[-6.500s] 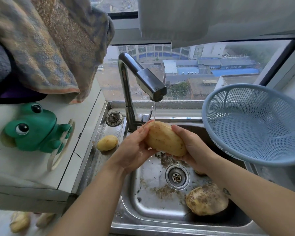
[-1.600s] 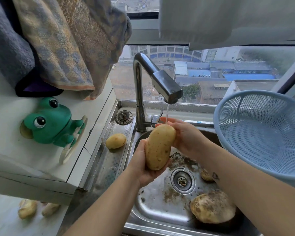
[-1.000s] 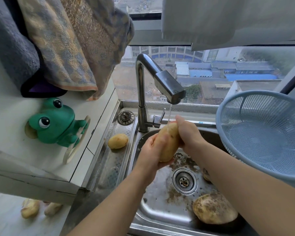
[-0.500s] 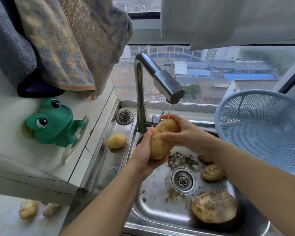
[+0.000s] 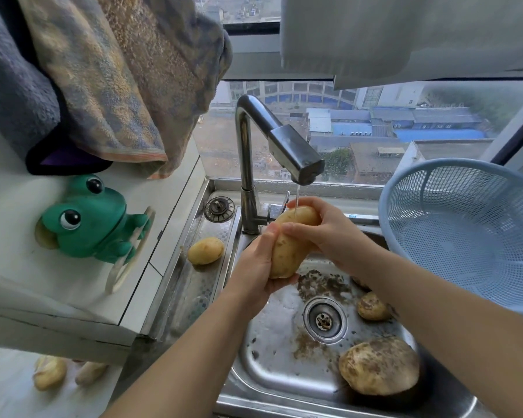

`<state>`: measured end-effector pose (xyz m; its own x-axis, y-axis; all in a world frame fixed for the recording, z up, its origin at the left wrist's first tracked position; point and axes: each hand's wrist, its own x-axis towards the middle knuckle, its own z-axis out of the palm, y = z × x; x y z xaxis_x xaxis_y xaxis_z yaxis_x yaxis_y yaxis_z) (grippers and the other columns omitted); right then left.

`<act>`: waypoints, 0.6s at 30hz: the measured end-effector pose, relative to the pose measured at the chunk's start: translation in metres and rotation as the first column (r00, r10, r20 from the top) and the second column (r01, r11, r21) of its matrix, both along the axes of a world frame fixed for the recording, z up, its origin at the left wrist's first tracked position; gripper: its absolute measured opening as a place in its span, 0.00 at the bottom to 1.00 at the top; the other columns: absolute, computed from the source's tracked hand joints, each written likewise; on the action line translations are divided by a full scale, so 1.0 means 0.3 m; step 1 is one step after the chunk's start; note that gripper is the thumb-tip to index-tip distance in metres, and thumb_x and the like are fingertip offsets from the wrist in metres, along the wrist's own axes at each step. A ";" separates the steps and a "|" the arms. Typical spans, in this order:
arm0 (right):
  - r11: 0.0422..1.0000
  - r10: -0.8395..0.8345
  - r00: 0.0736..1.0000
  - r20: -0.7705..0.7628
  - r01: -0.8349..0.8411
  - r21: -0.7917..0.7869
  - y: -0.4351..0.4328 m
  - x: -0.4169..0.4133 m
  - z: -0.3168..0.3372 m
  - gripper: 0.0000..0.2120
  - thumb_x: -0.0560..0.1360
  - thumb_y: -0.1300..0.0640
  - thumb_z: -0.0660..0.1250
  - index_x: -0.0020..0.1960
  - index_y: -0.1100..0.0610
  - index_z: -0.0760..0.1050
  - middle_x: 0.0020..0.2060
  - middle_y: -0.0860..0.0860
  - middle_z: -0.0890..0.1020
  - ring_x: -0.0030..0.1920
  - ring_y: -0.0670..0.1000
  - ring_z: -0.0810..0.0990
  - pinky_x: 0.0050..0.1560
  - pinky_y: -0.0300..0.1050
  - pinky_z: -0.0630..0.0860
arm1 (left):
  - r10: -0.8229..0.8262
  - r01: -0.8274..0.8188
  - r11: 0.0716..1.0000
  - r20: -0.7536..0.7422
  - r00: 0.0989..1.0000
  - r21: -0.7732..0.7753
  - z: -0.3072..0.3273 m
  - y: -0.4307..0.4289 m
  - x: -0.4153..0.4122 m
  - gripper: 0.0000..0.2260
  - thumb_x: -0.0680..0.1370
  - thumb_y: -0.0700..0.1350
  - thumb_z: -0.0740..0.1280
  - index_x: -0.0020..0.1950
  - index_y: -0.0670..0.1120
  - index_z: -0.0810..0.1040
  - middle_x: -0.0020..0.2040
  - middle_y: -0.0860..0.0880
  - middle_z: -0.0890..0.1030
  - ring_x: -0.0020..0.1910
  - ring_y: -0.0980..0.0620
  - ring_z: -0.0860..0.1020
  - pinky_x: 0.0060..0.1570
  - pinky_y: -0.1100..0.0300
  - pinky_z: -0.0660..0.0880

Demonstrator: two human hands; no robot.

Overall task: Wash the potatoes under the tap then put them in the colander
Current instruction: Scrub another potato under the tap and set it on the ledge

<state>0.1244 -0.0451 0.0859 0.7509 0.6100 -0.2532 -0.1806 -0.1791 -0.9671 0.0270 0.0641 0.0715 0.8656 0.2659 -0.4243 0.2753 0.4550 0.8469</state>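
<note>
On the left wall, above a white ledge, hang thick towels, and a green frog figure sits under them. Further right, on the steel draining strip of the sink, lies one clean small potato. Next comes the tap, bent forward, with a thin stream of water falling on the long potato, which is held tilted over the sink basin. The left hand is curled closed under its lower end; the right hand wraps its fingers over the upper end. Dirt lies on the basin floor around the drain. Near the drain on the right is a small dirty potato, and nearer to us a big muddy potato. At the far right stands the blue colander, tilted, with nothing inside. Behind everything, the window shows roofs far below.
</note>
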 end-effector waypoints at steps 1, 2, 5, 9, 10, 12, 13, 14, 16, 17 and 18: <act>1.000 -0.002 1.000 0.021 0.002 -0.010 0.002 0.001 -0.004 0.17 0.69 0.57 0.76 0.52 0.44 0.76 0.58 0.59 0.76 0.58 0.62 0.78 0.55 0.63 0.79 | -0.001 0.001 1.000 -0.003 1.000 -0.003 0.000 0.000 -0.001 0.15 0.79 0.59 0.60 0.56 0.51 0.79 0.45 0.46 0.81 0.41 0.50 0.79 0.34 0.57 0.77; 0.999 0.033 0.999 -0.003 -0.033 -0.012 -0.001 0.007 -0.001 0.17 0.69 0.58 0.76 0.54 0.45 0.75 0.59 0.59 0.75 0.59 0.63 0.77 0.55 0.62 0.79 | -0.003 0.003 1.000 -0.012 1.000 -0.012 0.001 0.001 -0.002 0.15 0.79 0.59 0.60 0.56 0.51 0.79 0.45 0.46 0.82 0.42 0.50 0.79 0.35 0.57 0.78; 0.974 0.225 0.956 -0.187 -0.221 0.045 -0.032 0.040 0.013 0.25 0.66 0.58 0.77 0.60 0.47 0.74 0.62 0.62 0.72 0.62 0.65 0.76 0.58 0.64 0.77 | 0.002 -0.005 0.999 -0.047 0.999 -0.051 0.004 0.002 -0.004 0.16 0.78 0.59 0.61 0.57 0.50 0.77 0.45 0.45 0.81 0.42 0.48 0.79 0.36 0.56 0.78; 0.990 0.132 0.991 0.000 -0.132 -0.058 -0.020 0.028 0.022 0.19 0.69 0.56 0.76 0.56 0.46 0.75 0.59 0.59 0.75 0.59 0.60 0.78 0.54 0.60 0.80 | 0.014 -0.015 1.000 -0.029 0.999 -0.016 0.010 -0.009 0.008 0.14 0.79 0.58 0.61 0.55 0.51 0.78 0.45 0.46 0.81 0.43 0.48 0.78 0.36 0.56 0.78; 0.993 0.080 0.993 0.090 -0.072 -0.089 -0.010 0.017 0.020 0.16 0.70 0.54 0.74 0.55 0.45 0.74 0.57 0.56 0.76 0.57 0.58 0.79 0.54 0.59 0.80 | 0.022 -0.022 1.000 -0.023 0.999 -0.001 0.012 -0.014 0.011 0.14 0.79 0.58 0.61 0.55 0.51 0.78 0.46 0.46 0.81 0.42 0.49 0.78 0.35 0.57 0.78; 0.991 0.046 0.976 0.213 -0.019 -0.129 -0.002 0.001 0.015 0.14 0.73 0.50 0.71 0.57 0.44 0.72 0.54 0.53 0.77 0.55 0.55 0.79 0.55 0.57 0.80 | 0.032 -0.032 0.999 -0.023 0.999 0.008 0.016 -0.018 0.014 0.14 0.79 0.59 0.61 0.55 0.52 0.78 0.46 0.47 0.81 0.42 0.50 0.78 0.35 0.57 0.77; 0.988 0.056 0.966 0.254 -0.017 -0.155 -0.002 -0.005 0.012 0.15 0.75 0.49 0.69 0.59 0.45 0.71 0.54 0.52 0.77 0.55 0.53 0.79 0.55 0.56 0.80 | 0.032 -0.032 0.999 -0.025 0.999 0.008 0.017 -0.018 0.014 0.15 0.79 0.59 0.61 0.56 0.52 0.78 0.46 0.47 0.81 0.42 0.50 0.79 0.35 0.57 0.77; 0.984 0.068 0.954 0.291 -0.016 -0.178 -0.004 -0.007 0.011 0.15 0.76 0.48 0.68 0.61 0.46 0.70 0.53 0.51 0.77 0.54 0.53 0.79 0.56 0.55 0.79 | 0.030 -0.030 1.000 -0.028 0.999 0.005 0.017 -0.019 0.013 0.15 0.79 0.59 0.61 0.56 0.51 0.78 0.46 0.47 0.81 0.42 0.50 0.79 0.35 0.57 0.77; 0.979 0.066 0.933 0.355 0.008 -0.203 -0.005 -0.008 0.009 0.13 0.78 0.49 0.64 0.62 0.48 0.69 0.52 0.50 0.77 0.53 0.51 0.78 0.56 0.51 0.78 | 0.030 -0.031 1.000 -0.033 0.999 -0.006 0.017 -0.019 0.012 0.15 0.79 0.59 0.61 0.55 0.51 0.78 0.45 0.47 0.82 0.42 0.50 0.79 0.35 0.57 0.77; 0.978 0.062 0.926 0.371 0.019 -0.210 -0.005 -0.007 0.010 0.12 0.79 0.49 0.64 0.61 0.48 0.69 0.51 0.49 0.76 0.53 0.50 0.77 0.55 0.48 0.77 | 0.032 -0.032 0.999 -0.035 0.999 -0.012 0.017 -0.019 0.011 0.14 0.79 0.59 0.61 0.55 0.51 0.78 0.45 0.46 0.82 0.42 0.49 0.79 0.35 0.57 0.77; 0.977 0.060 0.927 0.369 0.021 -0.211 -0.003 -0.007 0.010 0.12 0.79 0.49 0.64 0.61 0.48 0.69 0.51 0.48 0.76 0.53 0.50 0.77 0.55 0.48 0.77 | 0.033 -0.033 0.999 -0.040 0.999 -0.014 0.018 -0.019 0.011 0.14 0.79 0.59 0.61 0.54 0.51 0.78 0.45 0.46 0.82 0.42 0.49 0.79 0.34 0.57 0.77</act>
<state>0.1224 -0.0458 0.0889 0.8038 0.5895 -0.0804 0.1898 -0.3822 -0.9044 0.0302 0.0583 0.0770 0.8389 0.2877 -0.4620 0.2930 0.4767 0.8288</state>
